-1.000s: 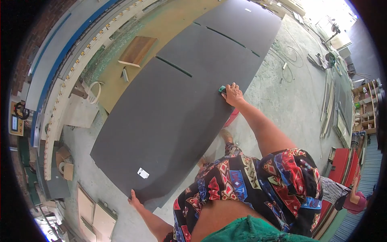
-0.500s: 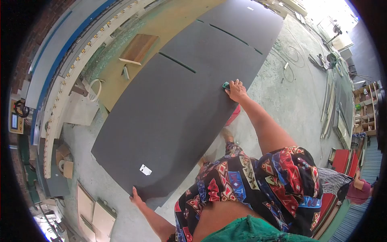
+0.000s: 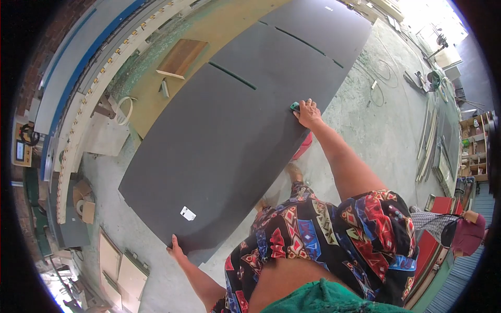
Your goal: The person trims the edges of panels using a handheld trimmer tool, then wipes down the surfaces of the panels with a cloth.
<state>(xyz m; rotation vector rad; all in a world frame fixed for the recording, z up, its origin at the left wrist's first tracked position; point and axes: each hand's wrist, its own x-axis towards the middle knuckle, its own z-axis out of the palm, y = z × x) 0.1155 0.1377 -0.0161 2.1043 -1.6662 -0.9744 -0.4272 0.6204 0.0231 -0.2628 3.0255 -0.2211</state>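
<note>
A long dark grey panel with dark green slots stretches from lower left to upper right. My left hand is at its near lower corner, thumb on top and fingers bent round the edge. A small white label is stuck on the surface close by. Over the panel's right edge, my right hand is closed round a small green and black tool that rests on the surface.
A brown board lies beyond the panel. A long machine with a blue stripe runs along the left. Cream panels lean at lower left. Another person in a maroon top is at far right. Strips and cables lie on the right floor.
The panel's slots and the right hand with the tool have shifted slightly up and right in view. The other person at far right has moved a little. Both hands keep their hold.
</note>
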